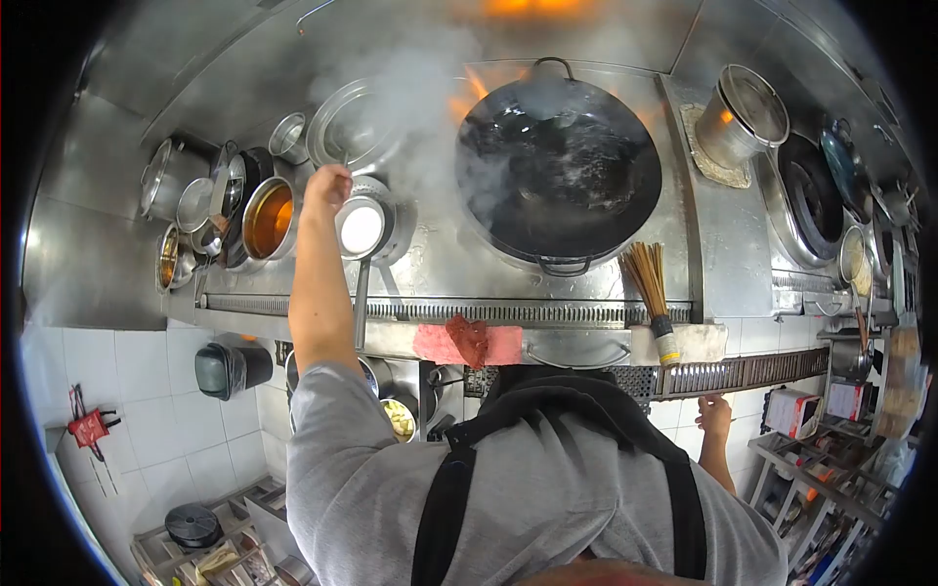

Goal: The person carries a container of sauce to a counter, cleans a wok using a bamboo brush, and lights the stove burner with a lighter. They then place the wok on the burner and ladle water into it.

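Mid-tabletop, toward the back edge, a wide black wok (640,186) with dark, glistening contents; orange flames (474,83) by its back left rim. Toward the left edge, a cluster of pots (192,200), including an amber-filled pot (271,188) just beside the left arm (320,283). Toward the right edge, a lidded metal canister (721,127) on a rumpled cloth (731,176). By the front edge, right of the wok, a bamboo brush (647,278); farther left, a red cloth (468,340). Left of the wok, pale steam (420,68), blurring the view.

Beneath, a glossy steel tabletop (415,283), slotted along its front edge. Beyond its front left corner, white tiles (147,391) and a dark bin (230,371).

Toward the back left corner, a round metal basin (327,146), just past the left hand (332,184). Right beside that hand, a long-handled ladle (362,283) with white contents, handle toward the front edge. Hands well apart: left with fingers curled, impossible to tell on what, if anything; right hand (715,415) low, off the front edge, fingers loosely bent, far from basin and ladle.
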A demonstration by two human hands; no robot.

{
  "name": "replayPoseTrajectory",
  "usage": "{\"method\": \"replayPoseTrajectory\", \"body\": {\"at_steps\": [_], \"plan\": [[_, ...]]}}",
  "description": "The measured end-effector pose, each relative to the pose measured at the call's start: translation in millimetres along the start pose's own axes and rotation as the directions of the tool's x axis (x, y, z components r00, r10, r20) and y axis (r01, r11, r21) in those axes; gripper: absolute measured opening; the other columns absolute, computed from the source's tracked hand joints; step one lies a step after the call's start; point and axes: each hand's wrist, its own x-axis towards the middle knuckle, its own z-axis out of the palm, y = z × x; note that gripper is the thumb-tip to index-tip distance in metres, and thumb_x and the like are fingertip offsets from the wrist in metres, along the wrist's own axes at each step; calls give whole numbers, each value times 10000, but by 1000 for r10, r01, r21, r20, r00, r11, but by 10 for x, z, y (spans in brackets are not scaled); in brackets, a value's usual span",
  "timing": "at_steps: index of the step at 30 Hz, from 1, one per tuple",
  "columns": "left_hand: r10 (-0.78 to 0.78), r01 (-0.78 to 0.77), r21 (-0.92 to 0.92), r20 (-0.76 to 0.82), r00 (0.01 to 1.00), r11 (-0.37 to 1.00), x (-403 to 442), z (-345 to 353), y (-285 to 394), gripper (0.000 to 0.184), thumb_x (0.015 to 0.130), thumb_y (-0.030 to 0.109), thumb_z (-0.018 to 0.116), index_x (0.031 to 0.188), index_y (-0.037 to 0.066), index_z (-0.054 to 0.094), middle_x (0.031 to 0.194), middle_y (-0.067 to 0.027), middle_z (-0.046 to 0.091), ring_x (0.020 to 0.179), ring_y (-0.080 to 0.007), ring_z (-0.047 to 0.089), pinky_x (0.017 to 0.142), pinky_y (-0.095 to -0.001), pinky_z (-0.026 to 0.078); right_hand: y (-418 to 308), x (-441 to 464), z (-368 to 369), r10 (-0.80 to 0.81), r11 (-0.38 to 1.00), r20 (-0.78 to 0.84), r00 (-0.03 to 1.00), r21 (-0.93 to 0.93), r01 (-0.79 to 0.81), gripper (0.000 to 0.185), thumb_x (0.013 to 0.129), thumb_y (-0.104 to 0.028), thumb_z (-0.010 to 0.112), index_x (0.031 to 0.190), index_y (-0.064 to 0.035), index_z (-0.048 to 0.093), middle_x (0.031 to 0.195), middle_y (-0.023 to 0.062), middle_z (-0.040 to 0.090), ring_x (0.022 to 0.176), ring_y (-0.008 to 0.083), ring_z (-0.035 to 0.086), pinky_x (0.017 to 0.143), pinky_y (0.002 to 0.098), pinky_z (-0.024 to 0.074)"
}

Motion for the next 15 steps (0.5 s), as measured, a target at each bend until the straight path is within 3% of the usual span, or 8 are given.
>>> {"method": "replayPoseTrajectory", "body": {"at_steps": [1, 3, 5, 7, 9, 11, 12, 15], "plan": [[-2, 2, 8, 12, 1000, 1000, -121, 9, -29, 46, 724, 69, 625, 698, 33, 611, 692, -101, 601, 664, -175, 591, 575, -228, 482, 75, -14, 27, 10, 1000, -1, 1000, 12, -10, 311, 840, -192, 645, 1038, 48, 647, 715, 151, 678, 496, 190, 653, 419, 309, 490], [249, -172, -521, 81, 965, 836, -254, 92, -95, 60, 737, 47, 634, 699, 14, 602, 698, -100, 596, 657, -180, 584, 588, -228, 485, 90, -51, 32, 27, 999, 12, 1000, -28, -26, 350, 830, -190, 643, 1077, 58, 645, 742, 174, 688, 504, 204, 660, 468, 327, 514], [362, -270, -512, 87, 928, 815, -611, 291, -63, 72, 748, 36, 654, 711, -1, 605, 729, -88, 597, 700, -182, 583, 647, -226, 493, 158, -63, 64, 9, 998, -13, 1000, -68, -10, 345, 819, -192, 650, 1080, 34, 658, 783, 177, 699, 519, 214, 666, 486, 331, 524], [447, -355, -401, 161, 880, 844, -608, 11, -170, 141, 802, 107, 674, 842, -19, 626, 908, -93, 620, 897, -207, 602, 834, -282, 485, -46, -235, 18, 58, 998, -19, 998, 4, -58, 316, 802, -215, 674, 1047, -16, 692, 853, 174, 709, 658, 269, 697, 593, 367, 546], [485, -454, -285, 45, 874, 844, -1214, 264, -123, 273, 850, 184, 671, 995, -45, 643, 1089, -124, 619, 1091, -228, 587, 963, -331, 448, 466, 23, 210, -260, 965, -119, 958, -8, 261, 288, 779, -138, 656, 1034, -12, 697, 721, 158, 672, 528, 209, 643, 462, 329, 517], [541, -523, -188, 62, 838, 831, -1278, 380, -172, 195, 826, 140, 629, 921, -30, 613, 971, -100, 583, 989, -208, 582, 938, -347, 466, -64, -319, -46, -57, 998, -25, 998, 3, 57, 283, 781, -202, 637, 1008, -46, 706, 794, 169, 695, 749, 321, 676, 694, 427, 539], [598, -589, -111, 89, 796, 801, -1212, 457, -198, 157, 814, 118, 609, 884, -22, 598, 912, -87, 565, 938, -198, 579, 926, -355, 475, 265, 47, 211, -61, 959, -67, 996, -281, 40, 298, 791, -279, 629, 935, -30, 705, 880, 187, 698, 866, 369, 657, 793, 440, 518], [825, -850, 174, 208, 526, 498, -1004, 449, -241, 52, 778, 51, 546, 772, 0, 554, 736, -50, 512, 785, -167, 571, 889, -378, 502, -14, -20, 172, -24, 967, -94, 995, -255, -1, 314, 814, -315, 593, 951, -56, 706, 981, 195, 685, 971, 364, 645, 875, 449, 511]]}}
